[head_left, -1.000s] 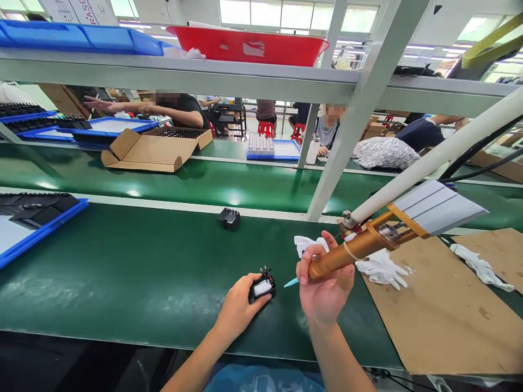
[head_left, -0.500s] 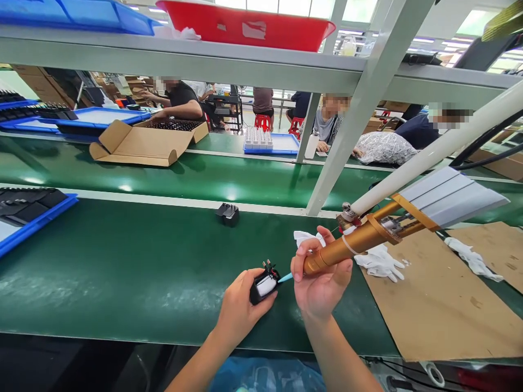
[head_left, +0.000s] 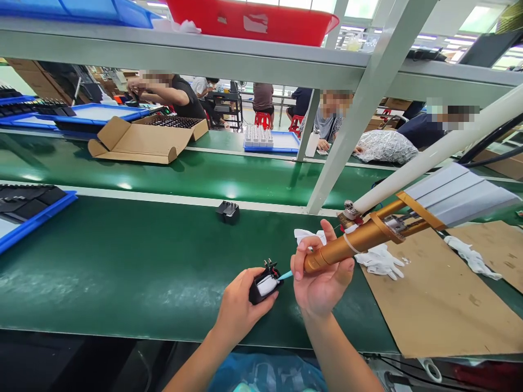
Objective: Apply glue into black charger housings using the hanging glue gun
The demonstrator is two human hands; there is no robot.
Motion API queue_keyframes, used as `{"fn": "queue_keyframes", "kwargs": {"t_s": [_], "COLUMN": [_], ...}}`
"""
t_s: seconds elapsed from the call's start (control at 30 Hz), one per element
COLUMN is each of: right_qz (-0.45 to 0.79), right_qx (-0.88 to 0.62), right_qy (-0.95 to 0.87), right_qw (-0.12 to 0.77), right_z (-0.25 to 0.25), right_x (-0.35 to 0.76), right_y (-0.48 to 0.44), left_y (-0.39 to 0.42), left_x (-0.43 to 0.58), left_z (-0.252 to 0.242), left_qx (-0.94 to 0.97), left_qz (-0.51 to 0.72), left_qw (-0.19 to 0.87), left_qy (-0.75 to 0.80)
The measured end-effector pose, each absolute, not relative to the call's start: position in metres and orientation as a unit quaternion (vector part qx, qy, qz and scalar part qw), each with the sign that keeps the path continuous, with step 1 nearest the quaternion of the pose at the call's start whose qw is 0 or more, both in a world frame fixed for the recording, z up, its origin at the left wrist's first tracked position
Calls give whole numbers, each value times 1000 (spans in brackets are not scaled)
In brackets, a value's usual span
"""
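Note:
My left hand (head_left: 239,305) grips a small black part (head_left: 264,284) with a white inside and short pins on top, lifted a little above the green belt (head_left: 122,261). My right hand (head_left: 321,283) is wrapped round a gold dispensing gun (head_left: 359,242) fed by a white tube (head_left: 441,149). The gun's pale blue tip (head_left: 286,275) touches the part's right side.
Another black part (head_left: 229,211) lies further up the belt. White gloves (head_left: 378,260) and brown cardboard sheets (head_left: 441,305) lie at the right. A blue tray (head_left: 28,209) of black pieces sits at the left. A slanted metal post (head_left: 351,125) rises behind. Other people sit across the far belt.
My left hand has lifted the black part off the belt. The gun's tip has moved left until it meets the part. The view has shifted slightly.

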State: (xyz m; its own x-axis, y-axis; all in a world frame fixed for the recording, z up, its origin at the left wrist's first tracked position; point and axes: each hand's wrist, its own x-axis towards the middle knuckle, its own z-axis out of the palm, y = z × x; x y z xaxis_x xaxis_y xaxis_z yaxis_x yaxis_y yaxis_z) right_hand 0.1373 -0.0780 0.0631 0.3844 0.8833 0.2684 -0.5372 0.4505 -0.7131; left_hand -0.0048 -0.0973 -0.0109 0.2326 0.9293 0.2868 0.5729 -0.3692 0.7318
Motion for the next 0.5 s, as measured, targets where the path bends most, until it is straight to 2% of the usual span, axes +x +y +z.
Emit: {"fn": "queue_keyframes", "kwargs": {"t_s": [0.5], "right_qz": [494], "right_qx": [-228], "right_qy": [-304], "right_qw": [782], "right_z": [67], "right_x": [123], "right_y": [-80], "left_y": [-94], "left_x": [14], "left_z": [-13], "left_qx": [750], "left_qz": [379], "left_qw": [241], "left_qy": [486]}}
